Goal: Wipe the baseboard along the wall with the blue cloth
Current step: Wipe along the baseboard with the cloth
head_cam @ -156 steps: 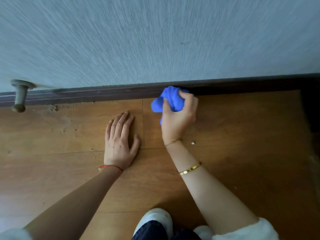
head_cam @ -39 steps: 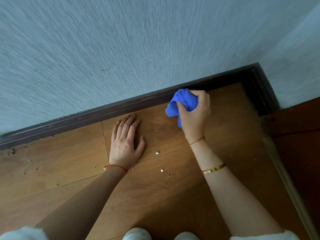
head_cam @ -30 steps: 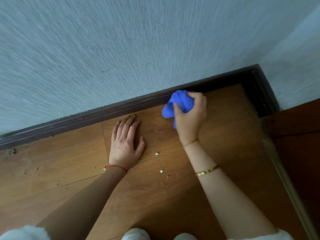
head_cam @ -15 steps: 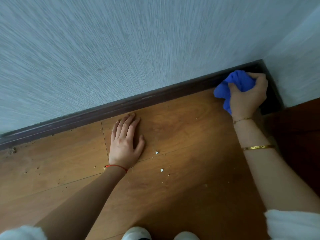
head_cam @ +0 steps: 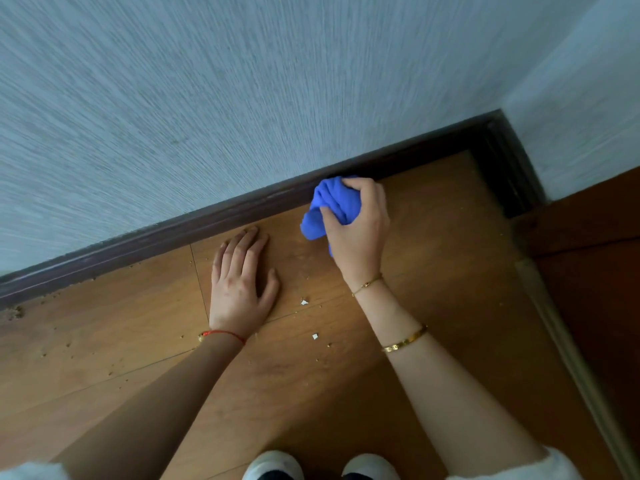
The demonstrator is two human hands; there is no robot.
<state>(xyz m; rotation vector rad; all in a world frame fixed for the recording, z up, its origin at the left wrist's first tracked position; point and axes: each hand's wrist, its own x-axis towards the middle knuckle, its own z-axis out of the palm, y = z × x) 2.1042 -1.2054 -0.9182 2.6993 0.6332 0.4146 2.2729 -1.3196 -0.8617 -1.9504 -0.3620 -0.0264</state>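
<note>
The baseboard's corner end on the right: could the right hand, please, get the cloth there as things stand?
Probably yes. The right hand grips the blue cloth against the baseboard, and the bare floor between it and the corner shows nothing in the way.

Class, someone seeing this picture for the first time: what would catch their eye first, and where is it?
The bright blue cloth, bunched in the right hand against the dark baseboard, stands out most. Beside it the left hand lies flat on the wooden floor. Crumbs of debris gather at the baseboard's foot on the far left.
</note>
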